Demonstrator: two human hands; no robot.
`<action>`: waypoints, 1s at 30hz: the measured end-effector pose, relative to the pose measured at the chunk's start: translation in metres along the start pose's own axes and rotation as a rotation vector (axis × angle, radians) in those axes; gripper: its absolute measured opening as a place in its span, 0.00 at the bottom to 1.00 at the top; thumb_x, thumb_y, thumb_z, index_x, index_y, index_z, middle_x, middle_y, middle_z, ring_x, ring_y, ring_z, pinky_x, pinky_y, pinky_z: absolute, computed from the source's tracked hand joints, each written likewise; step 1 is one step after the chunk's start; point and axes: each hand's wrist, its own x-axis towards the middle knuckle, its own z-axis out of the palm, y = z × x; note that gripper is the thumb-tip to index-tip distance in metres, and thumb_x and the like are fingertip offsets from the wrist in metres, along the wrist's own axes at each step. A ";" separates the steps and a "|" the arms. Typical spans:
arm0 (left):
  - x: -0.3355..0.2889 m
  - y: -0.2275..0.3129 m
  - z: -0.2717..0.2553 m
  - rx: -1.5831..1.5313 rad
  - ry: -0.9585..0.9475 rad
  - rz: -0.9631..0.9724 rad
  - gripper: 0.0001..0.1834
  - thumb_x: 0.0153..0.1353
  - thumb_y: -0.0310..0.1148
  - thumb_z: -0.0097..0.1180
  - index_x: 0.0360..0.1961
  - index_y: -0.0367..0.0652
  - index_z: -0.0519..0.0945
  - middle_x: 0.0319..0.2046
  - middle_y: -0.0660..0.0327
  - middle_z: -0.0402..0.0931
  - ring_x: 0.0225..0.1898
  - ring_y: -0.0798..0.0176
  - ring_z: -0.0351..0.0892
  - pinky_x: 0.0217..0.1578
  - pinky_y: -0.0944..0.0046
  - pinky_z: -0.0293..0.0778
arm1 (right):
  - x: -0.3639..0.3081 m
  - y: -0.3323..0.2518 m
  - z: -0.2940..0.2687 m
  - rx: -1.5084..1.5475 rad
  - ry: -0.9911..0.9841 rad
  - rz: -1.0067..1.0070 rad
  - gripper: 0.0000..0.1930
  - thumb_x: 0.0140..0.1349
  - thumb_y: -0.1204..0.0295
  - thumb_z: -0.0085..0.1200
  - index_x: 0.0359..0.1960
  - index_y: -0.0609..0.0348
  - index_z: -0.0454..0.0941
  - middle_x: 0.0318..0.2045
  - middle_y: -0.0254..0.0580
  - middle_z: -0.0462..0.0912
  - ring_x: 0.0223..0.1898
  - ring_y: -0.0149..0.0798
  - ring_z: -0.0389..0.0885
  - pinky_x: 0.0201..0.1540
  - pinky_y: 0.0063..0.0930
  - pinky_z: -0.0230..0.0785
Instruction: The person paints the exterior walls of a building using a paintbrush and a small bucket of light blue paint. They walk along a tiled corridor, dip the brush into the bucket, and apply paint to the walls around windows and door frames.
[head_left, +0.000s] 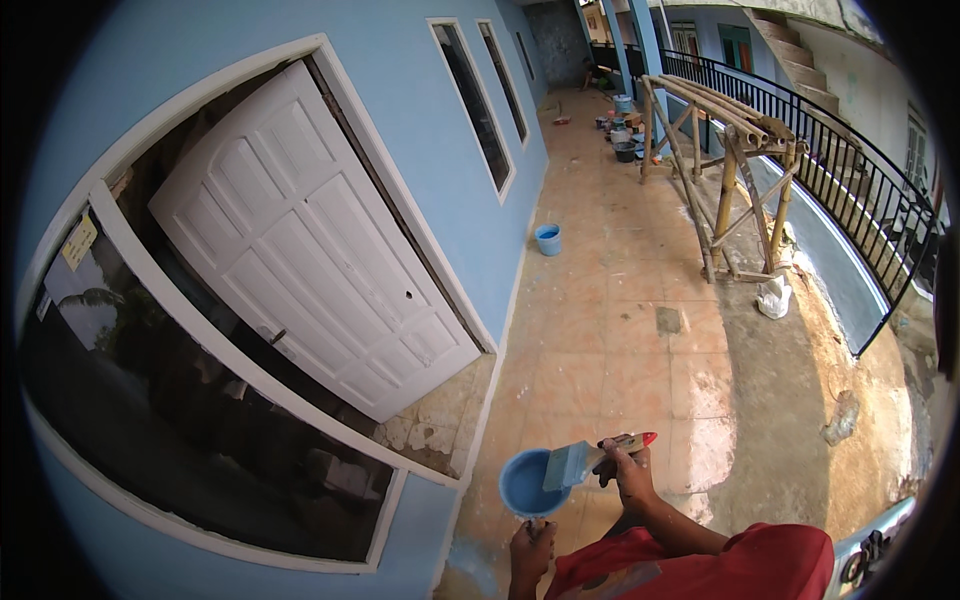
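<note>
A wide flat paintbrush (570, 466) is in my right hand (628, 478), with the fingers wrapped round its handle. The handle has a red tip, and the bristles are coated in light blue. They hang over the right side of a blue paint bucket (504, 484). Blue paint shows inside it. My left hand (533, 545) is closed at the bucket's near rim and holds it up in front of me; the fingertips are partly hidden.
On the left, a white panelled door (310, 240) stands ajar in a light blue wall (375, 85). Ahead on the tiled floor is another blue bucket (548, 240). A bamboo trestle (735, 180) stands by the black railing (800, 110). Several containers (625, 130) and a crouching person (590, 74) are farther back.
</note>
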 end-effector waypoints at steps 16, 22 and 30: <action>0.150 0.105 0.208 0.139 -0.151 0.086 0.13 0.66 0.38 0.66 0.34 0.40 0.78 0.21 0.67 0.74 0.19 0.74 0.71 0.21 0.68 0.68 | 0.207 -0.135 -0.129 0.040 0.171 -0.188 0.14 0.71 0.64 0.59 0.42 0.67 0.78 0.24 0.46 0.82 0.20 0.36 0.81 0.19 0.27 0.70; 0.210 0.139 0.255 0.191 -0.227 0.096 0.10 0.67 0.37 0.64 0.36 0.42 0.79 0.19 0.67 0.72 0.16 0.73 0.69 0.16 0.68 0.62 | 0.267 -0.140 -0.158 0.092 0.345 -0.195 0.13 0.72 0.63 0.58 0.45 0.61 0.76 0.24 0.41 0.80 0.20 0.35 0.80 0.17 0.27 0.69; 0.325 0.193 0.297 0.307 -0.268 0.200 0.13 0.67 0.40 0.64 0.36 0.40 0.80 0.21 0.66 0.75 0.20 0.71 0.73 0.24 0.65 0.71 | 0.386 -0.149 -0.137 0.093 0.331 -0.172 0.13 0.72 0.63 0.58 0.44 0.61 0.76 0.24 0.42 0.79 0.20 0.35 0.79 0.17 0.28 0.69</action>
